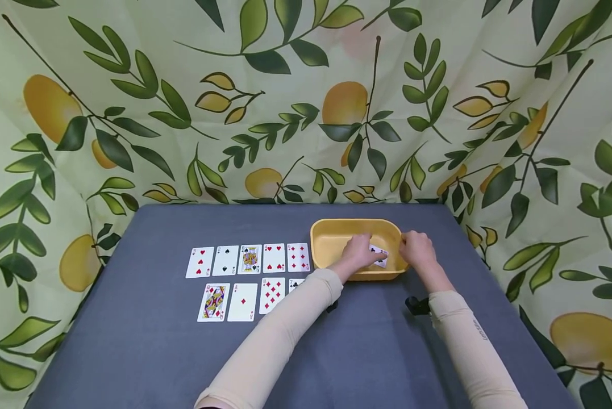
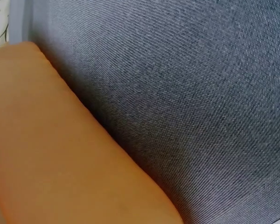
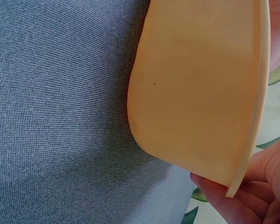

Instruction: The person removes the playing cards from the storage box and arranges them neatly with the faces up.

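Note:
A yellow plastic basin (image 1: 331, 227) stands on the table. My left hand (image 1: 356, 254) is inside it, with the thumb across a black-suited playing card (image 1: 381, 263) that it appears to pinch. The fingers behind the card are hidden. At the basin's right end, my right hand (image 1: 417, 250) grips the rim. The right wrist view shows that hand (image 3: 266, 184) with fingers below the rim's corner, by the basin wall (image 3: 200, 93). In the left wrist view only the basin's side (image 2: 70, 140) shows, not the hand.
Left of the basin, playing cards lie face up in two rows, including a king (image 1: 250, 259), a queen (image 1: 213, 302) and an ace of diamonds (image 1: 242, 302). My left sleeve (image 1: 285, 335) covers part of the lower row. A patterned curtain (image 1: 295, 142) hangs behind the grey table (image 1: 147, 352).

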{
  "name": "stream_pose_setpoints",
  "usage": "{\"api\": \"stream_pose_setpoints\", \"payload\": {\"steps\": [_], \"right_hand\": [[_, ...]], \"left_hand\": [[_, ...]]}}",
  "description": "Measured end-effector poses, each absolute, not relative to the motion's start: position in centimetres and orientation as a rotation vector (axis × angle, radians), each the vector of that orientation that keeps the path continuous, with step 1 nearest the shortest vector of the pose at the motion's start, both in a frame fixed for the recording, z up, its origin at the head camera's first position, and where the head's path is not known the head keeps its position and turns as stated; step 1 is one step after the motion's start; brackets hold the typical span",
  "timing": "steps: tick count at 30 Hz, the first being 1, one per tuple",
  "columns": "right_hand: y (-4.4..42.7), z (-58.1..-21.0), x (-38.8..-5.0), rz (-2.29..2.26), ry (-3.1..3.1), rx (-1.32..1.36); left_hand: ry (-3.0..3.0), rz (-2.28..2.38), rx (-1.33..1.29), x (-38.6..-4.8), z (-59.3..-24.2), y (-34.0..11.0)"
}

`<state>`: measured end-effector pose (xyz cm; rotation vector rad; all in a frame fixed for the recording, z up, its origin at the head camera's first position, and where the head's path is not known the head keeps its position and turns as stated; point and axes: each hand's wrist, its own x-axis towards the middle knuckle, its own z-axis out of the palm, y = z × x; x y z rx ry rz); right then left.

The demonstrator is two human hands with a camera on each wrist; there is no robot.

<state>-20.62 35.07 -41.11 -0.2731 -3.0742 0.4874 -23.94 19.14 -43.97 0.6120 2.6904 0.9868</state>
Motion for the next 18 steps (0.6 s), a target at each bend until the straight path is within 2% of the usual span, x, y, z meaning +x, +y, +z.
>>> {"api": "stream_pose_setpoints", "payload": {"steps": [18], "right_hand": [[35.0,-41.2,-20.7,0.478,-3.077,-0.277]], "left_hand": [[2.662,0.842,0.773,-25.1,-45.0,17.3]]}}
